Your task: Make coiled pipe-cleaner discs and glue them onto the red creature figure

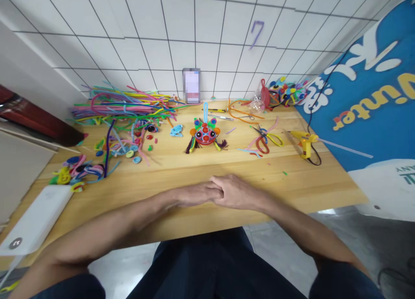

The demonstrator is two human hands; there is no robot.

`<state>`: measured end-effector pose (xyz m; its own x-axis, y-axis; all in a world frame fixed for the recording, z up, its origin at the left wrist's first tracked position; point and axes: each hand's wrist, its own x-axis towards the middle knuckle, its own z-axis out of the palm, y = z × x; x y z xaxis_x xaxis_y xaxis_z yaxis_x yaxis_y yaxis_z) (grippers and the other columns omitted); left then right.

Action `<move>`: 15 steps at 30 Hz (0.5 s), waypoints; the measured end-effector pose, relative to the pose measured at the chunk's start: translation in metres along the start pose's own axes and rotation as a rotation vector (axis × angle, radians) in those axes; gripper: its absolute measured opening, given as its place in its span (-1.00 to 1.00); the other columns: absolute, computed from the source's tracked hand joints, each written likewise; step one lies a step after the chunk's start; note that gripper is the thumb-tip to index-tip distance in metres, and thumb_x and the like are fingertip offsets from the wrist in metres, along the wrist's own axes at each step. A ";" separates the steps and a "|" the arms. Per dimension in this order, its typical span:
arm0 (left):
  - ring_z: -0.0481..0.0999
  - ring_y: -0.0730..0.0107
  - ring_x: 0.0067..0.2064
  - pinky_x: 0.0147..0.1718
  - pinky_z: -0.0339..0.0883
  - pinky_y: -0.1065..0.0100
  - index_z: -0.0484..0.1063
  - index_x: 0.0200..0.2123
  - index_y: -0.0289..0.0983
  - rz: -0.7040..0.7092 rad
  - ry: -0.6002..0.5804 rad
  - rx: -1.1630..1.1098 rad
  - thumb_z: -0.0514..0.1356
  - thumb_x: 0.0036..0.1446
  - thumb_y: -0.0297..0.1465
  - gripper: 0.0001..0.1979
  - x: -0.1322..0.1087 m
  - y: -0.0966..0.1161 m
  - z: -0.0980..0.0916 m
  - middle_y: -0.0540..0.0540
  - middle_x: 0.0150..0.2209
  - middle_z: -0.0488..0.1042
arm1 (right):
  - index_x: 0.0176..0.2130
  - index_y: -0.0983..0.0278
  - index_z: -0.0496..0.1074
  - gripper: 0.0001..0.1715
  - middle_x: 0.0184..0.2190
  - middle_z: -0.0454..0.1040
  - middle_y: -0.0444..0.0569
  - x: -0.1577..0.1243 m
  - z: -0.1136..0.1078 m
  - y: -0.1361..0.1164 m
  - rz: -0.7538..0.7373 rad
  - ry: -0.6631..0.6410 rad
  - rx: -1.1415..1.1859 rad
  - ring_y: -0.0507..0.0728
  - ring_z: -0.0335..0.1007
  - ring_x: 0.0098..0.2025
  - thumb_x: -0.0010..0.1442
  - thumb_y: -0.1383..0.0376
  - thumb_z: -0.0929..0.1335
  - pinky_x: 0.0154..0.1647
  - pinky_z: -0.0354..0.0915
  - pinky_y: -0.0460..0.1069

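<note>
My left hand [197, 193] and my right hand [238, 192] are clasped together over the front part of the wooden table. Fingers of the two hands are closed around each other, and no object shows in them; some fingertips are hidden in the clasp. Just beyond them lies a colourful face-shaped ornament [205, 137] with a red mouth, round eyes, dark tassels and a light blue hanging loop. Neither hand touches it. Red and yellow scissors [264, 140] lie with blades apart to its right. A small light blue twisted piece [177, 131] is on its left.
Pipe cleaners [126, 104] are heaped at the back left, with loose craft pieces [87, 167] before them. A phone [192, 86] leans on the tiled wall. A yellow glue gun [305, 143] stands at the right, a white device [39, 217] at the left edge.
</note>
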<state>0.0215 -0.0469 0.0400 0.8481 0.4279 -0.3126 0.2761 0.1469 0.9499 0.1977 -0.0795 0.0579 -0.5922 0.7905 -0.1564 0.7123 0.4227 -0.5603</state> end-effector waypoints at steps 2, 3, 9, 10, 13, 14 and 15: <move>0.52 0.11 0.18 0.19 0.38 0.08 0.52 0.14 -0.20 -0.031 -0.110 -0.122 0.30 0.25 -0.21 -0.58 -0.014 0.009 -0.009 -0.17 0.16 0.56 | -0.40 0.25 0.37 -0.80 -0.51 0.46 -0.15 -0.006 -0.004 0.018 0.034 -0.015 0.120 0.01 0.33 -0.47 0.25 0.30 0.41 -0.41 0.12 -0.07; 0.48 0.09 0.25 0.24 0.33 0.05 0.45 0.25 -0.16 -0.016 -0.136 -0.178 0.30 0.28 -0.20 -0.50 -0.022 0.013 -0.014 -0.19 0.22 0.51 | -0.44 0.25 0.33 -0.73 -0.55 0.42 -0.18 -0.012 -0.006 0.028 0.046 0.009 0.185 -0.01 0.29 -0.50 0.30 0.27 0.39 -0.42 0.09 -0.07; 0.61 0.16 0.10 0.09 0.48 0.15 0.54 0.17 -0.20 0.031 0.005 -0.241 0.28 0.35 -0.16 -0.59 -0.055 0.027 -0.034 -0.24 0.14 0.58 | -0.39 0.23 0.40 -0.61 -0.56 0.42 -0.19 -0.036 -0.018 0.071 0.324 0.388 0.661 -0.01 0.28 -0.56 0.36 0.05 0.34 -0.45 0.20 -0.07; 0.63 0.17 0.06 0.07 0.50 0.17 0.59 0.10 -0.22 0.031 -0.066 -0.225 0.28 0.35 -0.15 -0.62 -0.052 0.032 -0.031 -0.24 0.09 0.62 | -0.34 0.24 0.43 -0.60 -0.49 0.48 -0.15 -0.033 -0.018 0.071 0.313 0.428 0.752 0.01 0.35 -0.51 0.34 -0.01 0.37 -0.42 0.26 -0.07; 0.64 0.14 0.09 0.13 0.47 0.21 0.66 0.00 -0.22 0.041 -0.370 -0.129 0.33 0.29 -0.15 -0.66 -0.029 0.046 -0.012 -0.18 0.03 0.67 | -0.03 0.25 0.50 -0.39 -0.11 0.61 0.04 -0.011 -0.015 0.052 0.118 0.248 1.066 0.12 0.56 -0.16 0.23 -0.18 0.45 -0.14 0.44 0.01; 0.64 0.14 0.09 0.14 0.47 0.21 0.66 0.01 -0.21 0.050 -0.458 -0.093 0.33 0.30 -0.14 -0.66 -0.018 0.049 -0.004 -0.17 0.04 0.67 | 0.05 0.23 0.49 -0.30 0.00 0.59 0.07 -0.002 -0.013 0.042 0.039 0.114 1.163 0.17 0.56 -0.03 0.21 -0.23 0.43 -0.05 0.45 0.05; 0.65 0.14 0.09 0.15 0.47 0.20 0.66 0.02 -0.21 0.056 -0.498 -0.039 0.32 0.30 -0.14 -0.65 -0.008 0.051 0.004 -0.16 0.04 0.67 | 0.07 0.21 0.50 -0.27 0.06 0.58 0.07 0.005 -0.011 0.033 -0.016 -0.023 1.219 0.20 0.54 0.06 0.23 -0.27 0.40 0.05 0.45 0.08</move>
<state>0.0308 -0.0463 0.0904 0.9766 -0.0398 -0.2114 0.2151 0.1732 0.9611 0.2218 -0.0566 0.0476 -0.6127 0.7760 -0.1501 -0.1087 -0.2708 -0.9565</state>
